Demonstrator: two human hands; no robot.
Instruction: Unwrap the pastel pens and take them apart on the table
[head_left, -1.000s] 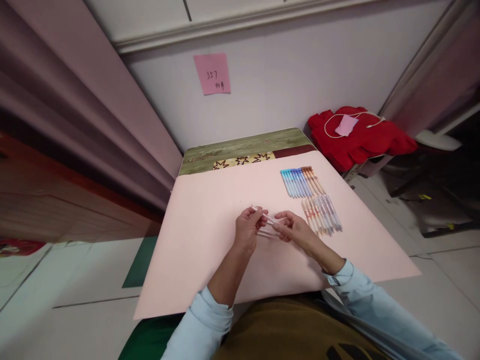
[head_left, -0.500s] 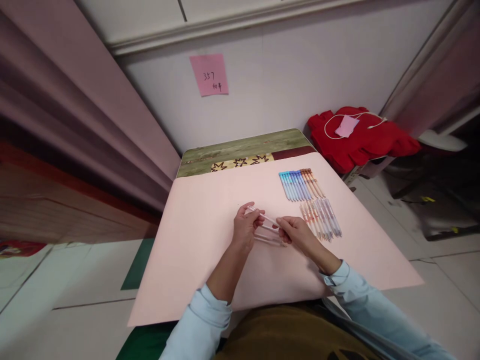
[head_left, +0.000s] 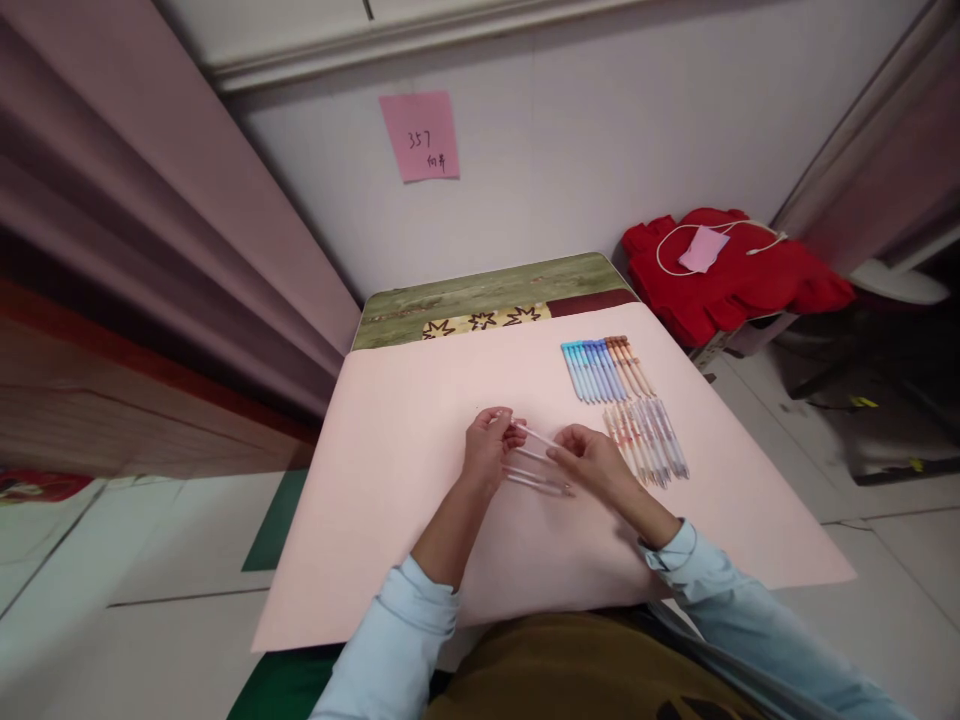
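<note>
One slender pale pinkish-white pen is held aslant between the left hand and the right hand; its far end is pinched by the left fingers, and its near end appears to be gripped by the right thumb and forefinger. Below the left hand and toward the body, loose pale plastic pens are seen lying on the worktop, which is mostly covered by one pale pink sheet.

By judgement, much of the laying-out is done: two neat groups are formed on the sheet. Beyond the right hand, cyan-topped pens, blue-violet-topped pens and brown-topped orange pens are lined up in one row. Just to the right of the right hand, orange-and-white pens and clear grey pens are ranged in another. The held pen and the loose ones appear to be left.

About four or five pens are counted in each colour; exact totals cannot be told. One pen is held, and two or three are seen loose, partly masked by fingers.
</note>
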